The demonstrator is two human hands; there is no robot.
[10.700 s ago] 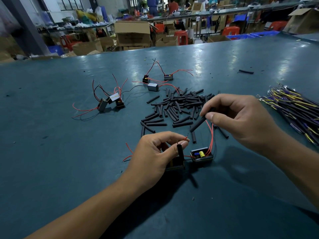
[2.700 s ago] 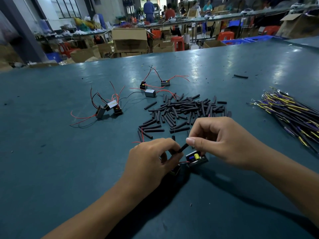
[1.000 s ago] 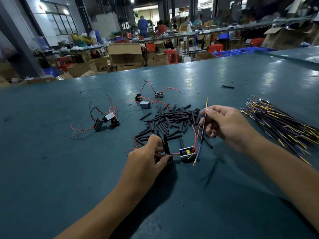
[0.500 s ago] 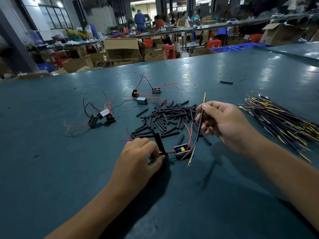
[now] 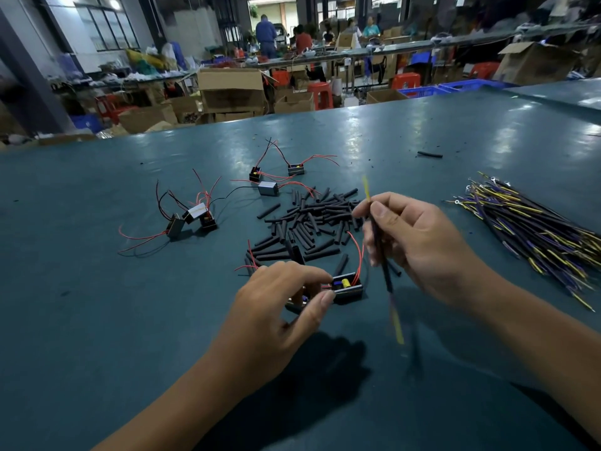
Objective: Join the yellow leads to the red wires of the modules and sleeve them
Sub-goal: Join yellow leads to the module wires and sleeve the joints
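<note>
Left of centre: three small modules (image 5: 192, 219) in a cluster, thin red and black wires trailing over the teal table (image 5: 97, 320). Three more modules (image 5: 268, 180) sit above centre.

Centre: loose heap of black sleeve pieces (image 5: 309, 219); light, they'll roll and scatter if brushed.

Lower centre: left hand (image 5: 276, 307), fingers curled, pinching at a module mostly hidden under it; exactly what the fingertips grip I can't tell. Just beside it, the open-topped module (image 5: 347, 287) with a yellow component inside, its red wire (image 5: 357, 252) looping up toward the right hand.

Right of centre: right hand (image 5: 419, 242) pinches a yellow lead (image 5: 379, 242) between thumb and fingers, near upright, dark sleeved middle, yellow ends out top and bottom, lower end blurred.

Far right: bundle of spare leads (image 5: 536, 229) fanned out, well apart from the modules.

Handling guess: the lead is light and fairly springy, the red wire limp and thin. Take the lead near its bare end and the red wire close to its tip for control. Hold the module body, don't tug the wire root; that joint looks fragile.
</note>
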